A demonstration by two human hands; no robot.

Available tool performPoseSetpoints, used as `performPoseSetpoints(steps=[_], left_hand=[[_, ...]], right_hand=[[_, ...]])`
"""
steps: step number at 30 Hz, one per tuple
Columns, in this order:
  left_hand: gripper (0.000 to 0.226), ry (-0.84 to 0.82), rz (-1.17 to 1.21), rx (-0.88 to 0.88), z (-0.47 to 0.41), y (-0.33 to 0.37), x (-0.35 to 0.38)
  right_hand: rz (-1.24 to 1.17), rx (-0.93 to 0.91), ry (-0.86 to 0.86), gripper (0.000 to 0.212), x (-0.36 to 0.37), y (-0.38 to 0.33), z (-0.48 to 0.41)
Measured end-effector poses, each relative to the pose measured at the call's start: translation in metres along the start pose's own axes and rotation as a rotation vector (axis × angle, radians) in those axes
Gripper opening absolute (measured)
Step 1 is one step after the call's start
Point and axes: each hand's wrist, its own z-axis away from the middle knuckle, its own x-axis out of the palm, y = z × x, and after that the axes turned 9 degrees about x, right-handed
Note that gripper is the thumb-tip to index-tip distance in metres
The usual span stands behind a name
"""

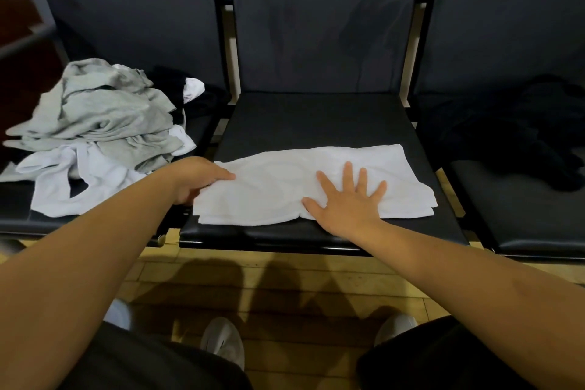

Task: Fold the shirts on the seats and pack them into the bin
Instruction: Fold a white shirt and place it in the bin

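A white shirt, folded into a long strip, lies across the front of the middle black seat. My left hand grips the strip's left end, thumb on top and fingers tucked under the cloth. My right hand lies flat on the strip right of its middle, fingers spread and pressing down. No bin is in view.
A heap of unfolded grey and white shirts with some black cloth covers the left seat. Dark garments lie on the right seat. Below the seats are a wooden floor, my knees and my shoes.
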Motion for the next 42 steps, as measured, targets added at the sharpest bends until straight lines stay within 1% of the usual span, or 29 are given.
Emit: performPoseSetpoints(steps=[2,3,5,6,8,10,12,14,15,16,17,19,20,21,22,23,24,26,27,28,30,31,33,34,36,37,38,41,42], left_hand=[[0.032,0.095,0.058,0.061,0.002,0.004,-0.005],[0.029,0.116,0.102,0.083,0.006,0.009,-0.008],[0.022,0.123,0.161,0.11,0.014,0.023,-0.012],[0.022,0.124,0.185,0.127,0.017,0.031,-0.013],[0.023,0.075,0.217,0.175,0.025,0.047,-0.01],[0.014,-0.009,0.233,0.26,0.032,0.063,0.003],[0.009,-0.04,0.205,0.356,0.035,0.08,0.025],[0.01,-0.055,0.148,0.431,0.038,0.096,0.053],[0.012,-0.064,0.117,0.45,0.039,0.103,0.066],[0.014,-0.075,0.094,0.459,0.04,0.11,0.08],[0.018,-0.092,0.089,0.459,0.04,0.115,0.093],[0.028,-0.193,0.124,0.43,0.045,0.125,0.116],[0.032,-0.267,0.146,0.405,0.047,0.128,0.124],[0.034,-0.325,0.149,0.38,0.048,0.129,0.13],[0.033,-0.347,0.133,0.365,0.048,0.129,0.133],[0.035,-0.335,0.109,0.355,0.047,0.127,0.133],[0.04,-0.303,0.088,0.342,0.043,0.124,0.131],[0.044,-0.214,0.029,0.316,0.033,0.115,0.123],[0.042,-0.156,-0.02,0.303,0.027,0.109,0.117],[0.039,-0.095,-0.073,0.287,0.02,0.101,0.112],[0.036,0.013,-0.173,0.248,0.006,0.085,0.101],[0.037,0.054,-0.211,0.227,0.001,0.077,0.097],[0.046,0.087,-0.22,0.165,-0.007,0.062,0.092],[0.051,0.075,-0.178,0.126,-0.009,0.057,0.093],[0.047,0.04,-0.106,0.096,-0.007,0.052,0.099],[0.042,0.038,-0.102,0.099,-0.007,0.051,0.103],[0.038,0.04,-0.105,0.108,-0.007,0.051,0.107],[0.039,0.048,-0.078,0.134,-0.005,0.053,0.117],[0.041,0.04,-0.063,0.131,-0.005,0.054,0.118]], right_hand=[[-0.012,-0.02,-0.004,0.08,0.001,-0.009,0.002],[-0.02,-0.03,-0.009,0.08,0.002,-0.014,0.004],[-0.039,-0.045,-0.029,0.079,0.001,-0.024,0.008],[-0.06,-0.052,-0.043,0.079,0.001,-0.03,0.01],[-0.124,-0.078,-0.086,0.077,-0.002,-0.04,0.014],[-0.234,-0.105,-0.136,0.072,-0.011,-0.045,0.018],[-0.467,-0.095,-0.166,0.061,-0.025,-0.043,0.021],[-0.783,-0.056,-0.128,0.044,-0.041,-0.033,0.021],[-0.954,-0.013,-0.111,0.037,-0.049,-0.024,0.019],[-1.134,0.055,-0.121,0.034,-0.057,-0.013,0.017],[-1.315,0.133,-0.153,0.036,-0.063,0.0,0.013],[-1.621,0.249,-0.266,0.045,-0.065,0.027,0.0],[-1.717,0.299,-0.342,0.05,-0.065,0.038,-0.005],[-1.758,0.338,-0.427,0.056,-0.063,0.048,-0.01],[-1.753,0.364,-0.492,0.058,-0.061,0.055,-0.014],[-1.714,0.37,-0.533,0.056,-0.059,0.059,-0.016],[-1.637,0.378,-0.53,0.048,-0.059,0.061,-0.017],[-1.41,0.356,-0.41,0.034,-0.057,0.062,-0.019],[-1.299,0.321,-0.352,0.033,-0.058,0.061,-0.02],[-1.245,0.285,-0.315,0.036,-0.059,0.059,-0.02],[-1.255,0.246,-0.265,0.049,-0.065,0.056,-0.02],[-1.267,0.249,-0.236,0.047,-0.069,0.056,-0.021],[-1.196,0.264,-0.192,0.027,-0.071,0.059,-0.022],[-1.092,0.279,-0.181,0.019,-0.069,0.061,-0.021],[-0.843,0.314,-0.145,0.005,-0.062,0.065,-0.022],[-0.766,0.322,-0.11,0.007,-0.058,0.067,-0.023],[-0.711,0.319,-0.079,0.016,-0.056,0.066,-0.024],[-0.525,0.291,0.013,0.019,-0.054,0.056,-0.019],[-0.424,0.302,0.033,0.036,-0.052,0.053,-0.019]])
